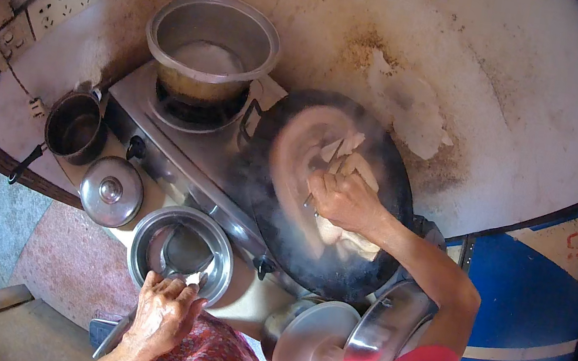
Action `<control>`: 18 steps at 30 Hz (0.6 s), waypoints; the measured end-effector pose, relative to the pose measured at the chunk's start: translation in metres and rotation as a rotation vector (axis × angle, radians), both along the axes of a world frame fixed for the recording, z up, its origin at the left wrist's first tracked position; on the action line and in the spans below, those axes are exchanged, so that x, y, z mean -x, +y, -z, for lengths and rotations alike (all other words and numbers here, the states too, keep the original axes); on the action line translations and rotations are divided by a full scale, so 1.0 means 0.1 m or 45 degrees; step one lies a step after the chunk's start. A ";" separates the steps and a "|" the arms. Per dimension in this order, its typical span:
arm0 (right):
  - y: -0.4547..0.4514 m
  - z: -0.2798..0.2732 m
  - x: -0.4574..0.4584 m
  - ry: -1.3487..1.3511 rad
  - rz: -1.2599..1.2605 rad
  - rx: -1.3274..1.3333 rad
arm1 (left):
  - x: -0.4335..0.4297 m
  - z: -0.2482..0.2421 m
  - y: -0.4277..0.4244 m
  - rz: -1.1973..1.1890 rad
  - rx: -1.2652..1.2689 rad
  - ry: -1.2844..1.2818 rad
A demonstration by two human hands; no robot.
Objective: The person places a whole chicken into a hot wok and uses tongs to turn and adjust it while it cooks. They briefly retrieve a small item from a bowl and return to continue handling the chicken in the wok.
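A large dark wok (284,213) sits on the right burner of a steel gas stove (202,162), with steam rising from it. Over it my right hand (345,197) grips thin metal utensils, likely chopsticks or tongs, among pale pieces of food (349,243) that look like meat. Lower left, my left hand (167,302) is at the near rim of a stainless steel bowl (137,239). Its fingers are beside a small whitish piece (194,278); whether they pinch it is unclear. The bowl holds a dark, round, shiny thing (189,249).
A deep aluminium pot (203,78) stands on the left burner. Left of the stove are a small black saucepan (75,129) and a metal lid (111,191). A pale lid (312,341) and a steel basin (383,340) lean near my right elbow. Wall sockets (63,1) are at upper left.
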State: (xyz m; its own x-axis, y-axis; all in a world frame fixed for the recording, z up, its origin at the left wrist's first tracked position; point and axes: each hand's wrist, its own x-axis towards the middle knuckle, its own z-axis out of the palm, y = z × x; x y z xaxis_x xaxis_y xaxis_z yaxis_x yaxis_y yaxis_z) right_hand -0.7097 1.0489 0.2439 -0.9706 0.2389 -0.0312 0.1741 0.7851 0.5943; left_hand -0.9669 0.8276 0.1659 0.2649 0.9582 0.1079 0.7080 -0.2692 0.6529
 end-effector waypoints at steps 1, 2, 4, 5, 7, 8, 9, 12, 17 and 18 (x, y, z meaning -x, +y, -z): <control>-0.03 -0.01 -0.03 0.028 0.020 0.057 | 0.00 0.01 -0.01 -0.009 0.000 0.006; -0.06 -0.01 -0.07 0.056 0.039 0.114 | 0.01 0.00 -0.01 -0.007 0.017 0.001; -0.11 -0.02 -0.12 0.179 0.054 0.249 | 0.00 -0.01 -0.02 -0.029 -0.012 0.024; -0.14 -0.02 -0.14 0.271 0.050 0.327 | 0.00 -0.01 -0.03 -0.041 -0.026 0.036; -0.20 -0.04 -0.15 0.373 0.018 0.368 | 0.00 -0.01 -0.03 -0.069 -0.050 0.019; -0.25 -0.09 -0.13 0.381 -0.009 0.324 | 0.00 -0.02 -0.03 -0.083 -0.062 0.011; -0.31 -0.15 -0.12 0.390 -0.029 0.282 | 0.01 -0.02 -0.03 -0.082 -0.061 0.012; -0.46 -0.32 -0.03 0.459 -0.083 0.324 | 0.01 0.01 -0.07 -0.150 -0.079 0.005; -0.65 -0.32 0.04 0.567 -0.229 0.347 | 0.08 0.05 -0.13 -0.282 -0.096 -0.033; -0.64 -0.29 0.03 0.574 -0.308 0.291 | 0.11 0.08 -0.14 -0.317 -0.095 -0.004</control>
State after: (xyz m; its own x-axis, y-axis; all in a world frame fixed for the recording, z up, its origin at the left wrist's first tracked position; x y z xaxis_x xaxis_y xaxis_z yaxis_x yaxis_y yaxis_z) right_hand -0.7124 0.9849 0.2730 -0.9260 0.0439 0.3749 0.1709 0.9344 0.3125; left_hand -0.9781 0.8136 0.1582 0.0216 0.9832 0.1810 0.7563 -0.1345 0.6402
